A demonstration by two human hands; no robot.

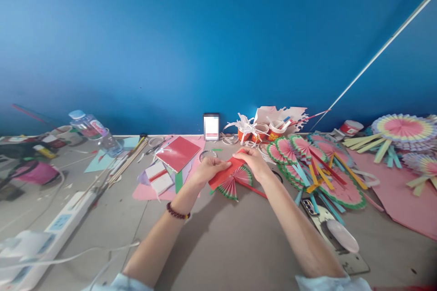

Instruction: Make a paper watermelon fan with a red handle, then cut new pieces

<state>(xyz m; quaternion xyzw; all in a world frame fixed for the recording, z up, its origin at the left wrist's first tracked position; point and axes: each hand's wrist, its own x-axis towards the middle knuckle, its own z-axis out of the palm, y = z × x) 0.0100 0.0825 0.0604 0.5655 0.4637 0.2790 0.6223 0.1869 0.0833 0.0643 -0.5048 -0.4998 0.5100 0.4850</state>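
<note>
A strip of red paper (pixel 221 177) is stretched at a slant between both hands, above the table. My left hand (pixel 210 168) pinches it near the middle, with its lower left end sticking out past the fingers. My right hand (pixel 253 162) grips the upper right part, thumb on top. Just below the strip lies a small pleated paper fan (pixel 235 185), pink with a green edge, partly hidden by the strip and the hands. A thin red strip (pixel 254 189) runs from it to the right. Red paper sheets (pixel 178 153) lie left of my hands on pink paper (pixel 143 192).
Finished-looking pleated fans (pixel 322 163) pile up on the right, near a phone (pixel 355 261). Paper cups (pixel 277 131) and a small screen (pixel 211 128) stand along the blue wall. On the left are a tilted plastic bottle (pixel 95 129), wooden sticks (pixel 128 163) and a power strip (pixel 63 223).
</note>
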